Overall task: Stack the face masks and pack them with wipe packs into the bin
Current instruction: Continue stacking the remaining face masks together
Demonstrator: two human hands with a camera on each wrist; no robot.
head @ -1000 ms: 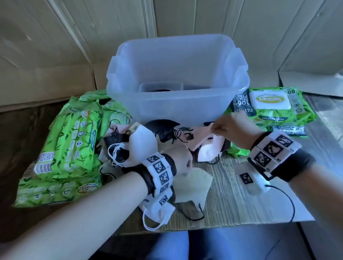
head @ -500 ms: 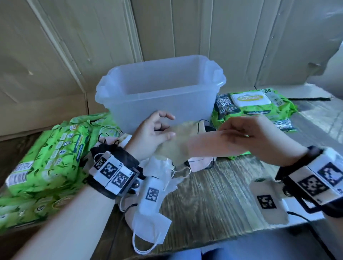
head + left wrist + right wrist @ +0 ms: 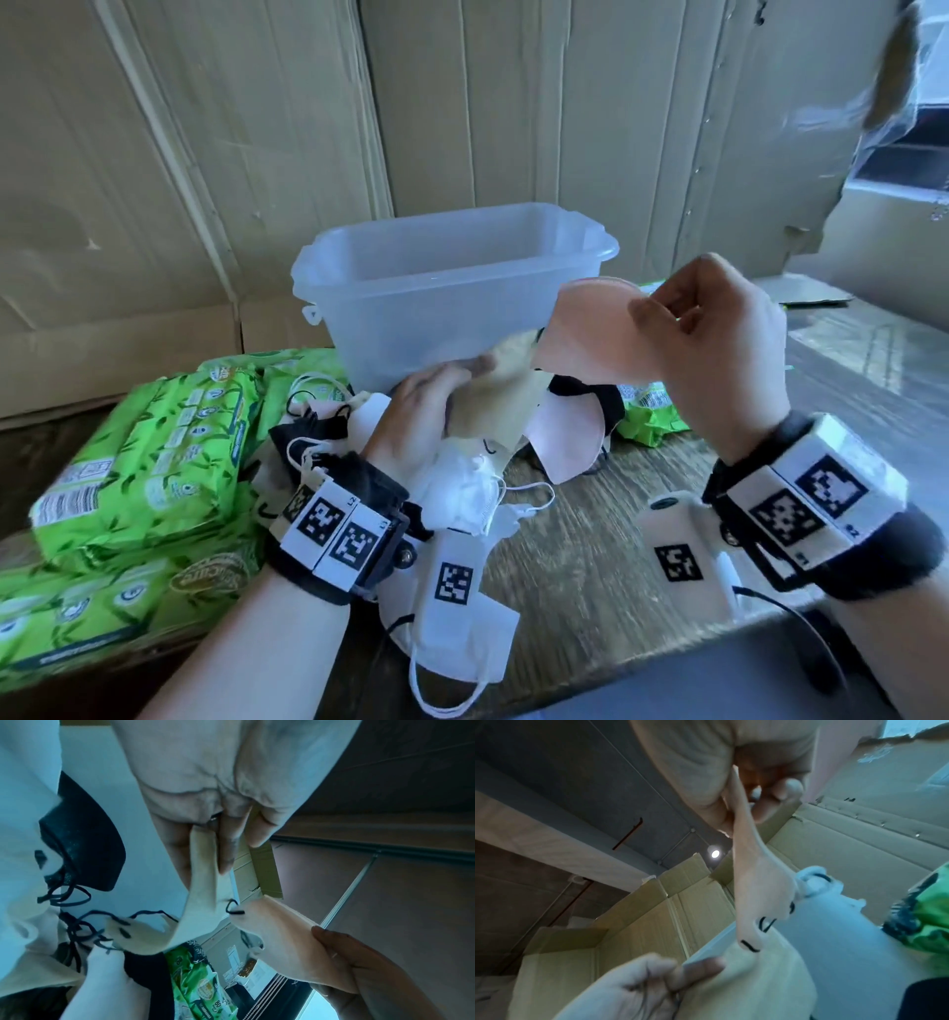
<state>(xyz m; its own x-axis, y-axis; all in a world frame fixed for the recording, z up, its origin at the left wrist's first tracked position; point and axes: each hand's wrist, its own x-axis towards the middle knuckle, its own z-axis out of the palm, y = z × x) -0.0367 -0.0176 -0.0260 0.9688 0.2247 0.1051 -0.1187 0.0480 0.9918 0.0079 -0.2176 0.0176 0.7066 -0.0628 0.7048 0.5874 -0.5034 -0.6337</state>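
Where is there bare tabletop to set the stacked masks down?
Bare wood shows on the table between the white mask at the near edge and the right hand's wrist. It is crowded in front of the bin, where the mask pile lies, and at left with wipe packs.

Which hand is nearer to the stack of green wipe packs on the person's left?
Left. The left hand holds a beige mask just beside the wipe packs; the right hand is raised farther away, pinching a pink mask.
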